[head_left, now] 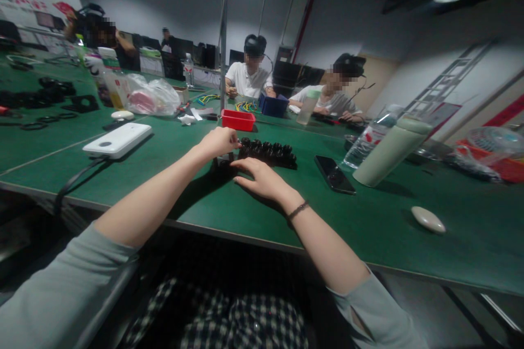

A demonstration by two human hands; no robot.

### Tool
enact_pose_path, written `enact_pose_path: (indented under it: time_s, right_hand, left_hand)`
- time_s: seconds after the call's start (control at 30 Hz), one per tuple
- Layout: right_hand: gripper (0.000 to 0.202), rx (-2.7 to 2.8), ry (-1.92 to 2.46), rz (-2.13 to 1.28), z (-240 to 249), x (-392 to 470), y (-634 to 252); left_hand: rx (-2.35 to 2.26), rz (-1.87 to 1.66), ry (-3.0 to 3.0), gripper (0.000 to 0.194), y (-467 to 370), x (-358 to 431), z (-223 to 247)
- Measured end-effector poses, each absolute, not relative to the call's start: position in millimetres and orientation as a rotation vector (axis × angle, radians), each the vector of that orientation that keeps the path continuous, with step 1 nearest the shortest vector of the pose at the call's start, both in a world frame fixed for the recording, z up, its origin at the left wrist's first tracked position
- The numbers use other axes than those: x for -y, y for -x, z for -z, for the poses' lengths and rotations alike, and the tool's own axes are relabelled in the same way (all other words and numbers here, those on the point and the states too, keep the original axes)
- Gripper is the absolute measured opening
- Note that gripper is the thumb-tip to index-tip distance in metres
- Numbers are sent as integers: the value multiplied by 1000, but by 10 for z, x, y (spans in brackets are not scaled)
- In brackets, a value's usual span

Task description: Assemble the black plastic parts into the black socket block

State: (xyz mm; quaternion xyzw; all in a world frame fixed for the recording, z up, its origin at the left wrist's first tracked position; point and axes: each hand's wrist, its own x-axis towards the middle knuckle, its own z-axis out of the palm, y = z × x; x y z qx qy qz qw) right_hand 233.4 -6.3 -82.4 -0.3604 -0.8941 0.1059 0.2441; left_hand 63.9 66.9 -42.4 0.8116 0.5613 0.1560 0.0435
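A long black object (pixel 268 151) with a row of several dark rounded pieces along its top lies on the green table ahead of me. My left hand (pixel 221 142) is at its left end, fingers bent and pinched together. What they hold, if anything, is too small and dark to make out. My right hand (pixel 261 177) rests just in front of the same object, palm down, thumb and fingers stretched apart. Its fingertips reach a dark part (pixel 224 162) under my left hand; whether they touch it I cannot tell. A red tray (pixel 238 120) stands just behind.
To the right are a black phone (pixel 334 174), a green flask (pixel 392 151), a water bottle (pixel 371 139) and a pale oval object (pixel 428 220). A white power bank (pixel 118 140) with a cable lies left. Two people sit across the table (pixel 262 223), near a blue bin (pixel 273 104).
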Motion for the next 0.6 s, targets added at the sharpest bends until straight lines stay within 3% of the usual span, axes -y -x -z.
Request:
enact_pose_path:
  time_s: [0.6]
  right_hand:
    - [36, 2442, 995, -312, 813, 74, -2330]
  left_hand:
    - [-1688, -514, -2475, 22, -675, -608, 392]
